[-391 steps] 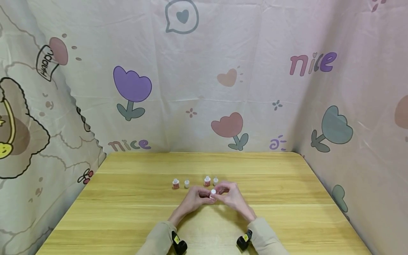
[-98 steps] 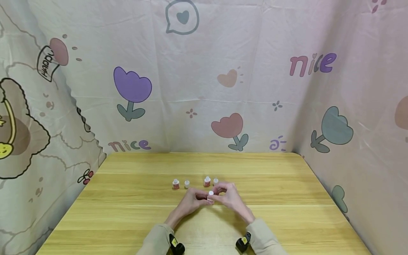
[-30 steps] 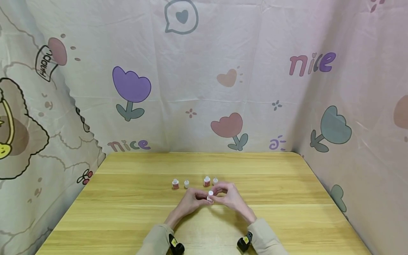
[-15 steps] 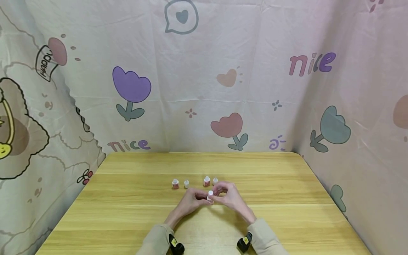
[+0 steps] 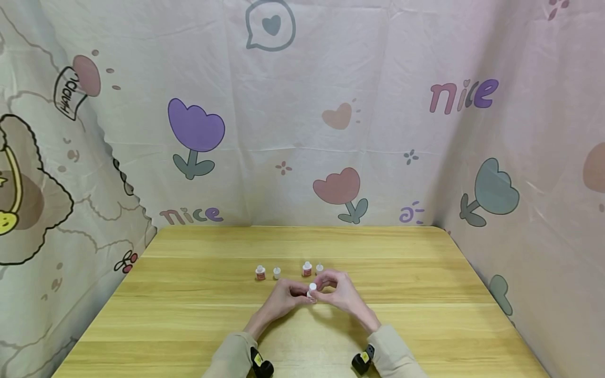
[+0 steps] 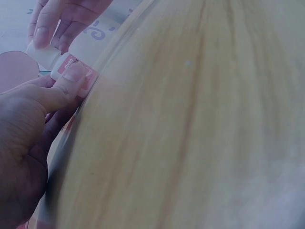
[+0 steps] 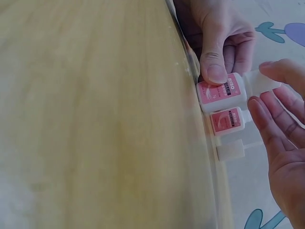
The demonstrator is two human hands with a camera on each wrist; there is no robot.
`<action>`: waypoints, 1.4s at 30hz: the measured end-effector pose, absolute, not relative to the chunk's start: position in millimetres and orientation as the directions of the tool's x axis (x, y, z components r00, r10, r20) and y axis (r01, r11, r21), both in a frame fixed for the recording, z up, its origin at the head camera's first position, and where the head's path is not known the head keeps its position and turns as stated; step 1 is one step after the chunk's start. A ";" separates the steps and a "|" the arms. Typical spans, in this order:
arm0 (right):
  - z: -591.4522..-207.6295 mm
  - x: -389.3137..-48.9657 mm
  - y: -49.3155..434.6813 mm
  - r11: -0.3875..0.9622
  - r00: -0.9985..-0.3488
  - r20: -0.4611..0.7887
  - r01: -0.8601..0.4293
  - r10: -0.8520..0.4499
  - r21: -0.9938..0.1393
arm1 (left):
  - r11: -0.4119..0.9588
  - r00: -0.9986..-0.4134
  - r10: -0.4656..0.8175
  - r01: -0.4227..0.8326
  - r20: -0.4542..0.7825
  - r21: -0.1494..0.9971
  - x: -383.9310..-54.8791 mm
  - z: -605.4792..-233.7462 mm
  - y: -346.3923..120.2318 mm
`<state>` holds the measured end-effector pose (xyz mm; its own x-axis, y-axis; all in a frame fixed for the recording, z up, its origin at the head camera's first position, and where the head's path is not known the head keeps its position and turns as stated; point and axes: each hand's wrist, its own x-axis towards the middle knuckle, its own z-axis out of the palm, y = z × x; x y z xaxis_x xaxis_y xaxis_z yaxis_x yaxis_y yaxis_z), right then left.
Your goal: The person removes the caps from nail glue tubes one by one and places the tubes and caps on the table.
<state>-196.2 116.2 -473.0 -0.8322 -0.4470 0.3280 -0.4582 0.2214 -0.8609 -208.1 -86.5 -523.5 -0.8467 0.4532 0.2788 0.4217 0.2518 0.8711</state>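
A small white glue bottle (image 7: 221,97) with a pink label is held upright between the two hands, low over the table. My left hand (image 5: 285,297) grips its body, thumb pressed across the label in both wrist views. On top of the bottle is a tall white cap (image 7: 259,85), which my right hand (image 5: 343,295) pinches between thumb and fingers. Just behind the hands stand a second glue bottle (image 5: 307,269) and a small white cap (image 5: 320,269) with a thin pin pointing up.
Farther left on the wooden table (image 5: 212,315) stand another glue bottle (image 5: 260,273) and another loose cap (image 5: 277,273). Patterned cloth (image 5: 283,131) hangs behind the table and along both sides.
Since 13 seconds ago both hands and the held bottle have shifted slightly left and closer to the person. Over the last second almost nothing differs; the grips stay the same.
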 end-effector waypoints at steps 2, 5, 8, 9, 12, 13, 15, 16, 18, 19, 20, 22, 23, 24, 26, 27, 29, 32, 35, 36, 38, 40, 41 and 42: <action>-473.7 -196.5 116.1 0.234 -0.846 0.309 -0.438 -0.436 -0.868 | 0.238 -0.843 0.457 0.424 0.285 0.874 -203.5 -515.4 -86.2; -473.9 -196.6 115.9 0.248 -0.858 0.292 -0.419 -0.423 -0.873 | 0.229 -0.840 0.458 0.427 0.290 0.875 -198.3 -507.0 -86.0; -473.4 -196.4 115.8 0.249 -0.860 0.292 -0.418 -0.419 -0.873 | 0.244 -0.849 0.449 0.416 0.278 0.876 -199.9 -510.9 -85.3; -473.0 -196.3 115.8 0.247 -0.858 0.296 -0.422 -0.420 -0.872 | 0.250 -0.854 0.444 0.409 0.272 0.877 -201.6 -514.1 -85.1; -471.8 -195.8 116.0 0.235 -0.848 0.315 -0.440 -0.427 -0.867 | 0.261 -0.860 0.438 0.401 0.263 0.878 -207.6 -524.5 -85.2; -471.5 -195.6 116.1 0.233 -0.844 0.321 -0.447 -0.430 -0.864 | 0.260 -0.857 0.441 0.408 0.269 0.875 -209.3 -527.8 -85.3; -471.2 -195.4 116.2 0.224 -0.833 0.336 -0.464 -0.440 -0.857 | 0.253 -0.852 0.446 0.414 0.274 0.874 -211.5 -531.0 -86.7; -471.2 -195.4 116.2 0.220 -0.828 0.341 -0.470 -0.445 -0.855 | 0.248 -0.850 0.449 0.415 0.276 0.875 -212.1 -531.9 -87.2; -471.7 -195.5 116.4 0.211 -0.818 0.351 -0.483 -0.455 -0.850 | 0.238 -0.846 0.453 0.417 0.279 0.877 -212.7 -532.7 -88.1; -471.9 -195.6 116.5 0.205 -0.814 0.356 -0.487 -0.460 -0.849 | 0.233 -0.846 0.455 0.414 0.277 0.880 -212.8 -532.8 -88.7; -472.4 -195.8 116.6 0.198 -0.809 0.361 -0.492 -0.465 -0.848 | 0.229 -0.847 0.455 0.411 0.276 0.883 -213.2 -532.9 -89.1; -473.3 -196.3 116.8 0.190 -0.804 0.364 -0.495 -0.471 -0.848 | 0.224 -0.844 0.456 0.415 0.282 0.882 -213.3 -532.9 -89.1; -473.7 -196.4 116.8 0.188 -0.804 0.363 -0.493 -0.471 -0.849 | 0.224 -0.844 0.455 0.418 0.285 0.880 -213.3 -532.8 -89.1; -474.0 -196.5 116.9 0.188 -0.807 0.358 -0.488 -0.470 -0.852 | 0.226 -0.843 0.454 0.421 0.287 0.879 -213.4 -533.0 -88.9; -474.5 -196.3 116.7 0.199 -0.821 0.337 -0.466 -0.460 -0.862 | 0.234 -0.844 0.450 0.425 0.290 0.874 -213.3 -533.0 -88.7; -474.8 -196.1 116.6 0.208 -0.831 0.323 -0.451 -0.453 -0.868 | 0.237 -0.845 0.449 0.426 0.290 0.873 -212.9 -532.6 -88.7; -474.8 -195.5 116.3 0.225 -0.848 0.301 -0.426 -0.436 -0.876 | 0.238 -0.845 0.451 0.424 0.287 0.874 -212.4 -532.3 -89.1; -474.9 -195.2 115.8 0.242 -0.863 0.286 -0.408 -0.417 -0.880 | 0.230 -0.845 0.456 0.415 0.279 0.880 -211.9 -531.7 -89.6; -474.8 -195.2 115.5 0.241 -0.863 0.292 -0.413 -0.412 -0.878 | 0.222 -0.846 0.460 0.403 0.269 0.888 -211.9 -531.7 -89.8; -474.7 -195.1 115.5 0.240 -0.862 0.295 -0.415 -0.412 -0.878 | 0.220 -0.846 0.460 0.402 0.269 0.889 -211.9 -531.5 -89.7; -474.5 -195.0 115.6 0.236 -0.857 0.304 -0.424 -0.416 -0.874 | 0.218 -0.846 0.461 0.402 0.270 0.889 -211.9 -531.4 -89.7; -474.2 -195.1 115.7 0.230 -0.849 0.318 -0.439 -0.422 -0.868 | 0.216 -0.844 0.461 0.405 0.273 0.889 -212.0 -531.6 -89.8; -474.1 -195.1 115.8 0.228 -0.844 0.326 -0.448 -0.426 -0.864 | 0.216 -0.844 0.462 0.406 0.274 0.888 -212.1 -531.7 -89.8; -473.9 -195.1 115.9 0.225 -0.840 0.331 -0.455 -0.430 -0.861 | 0.216 -0.843 0.462 0.408 0.275 0.887 -212.2 -531.9 -89.9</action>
<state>-195.1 115.9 -473.9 -0.8397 -0.4302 0.3314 -0.4554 0.2251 -0.8614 -212.2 -89.9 -531.9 -0.8433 0.4615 0.2752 0.4076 0.2157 0.8873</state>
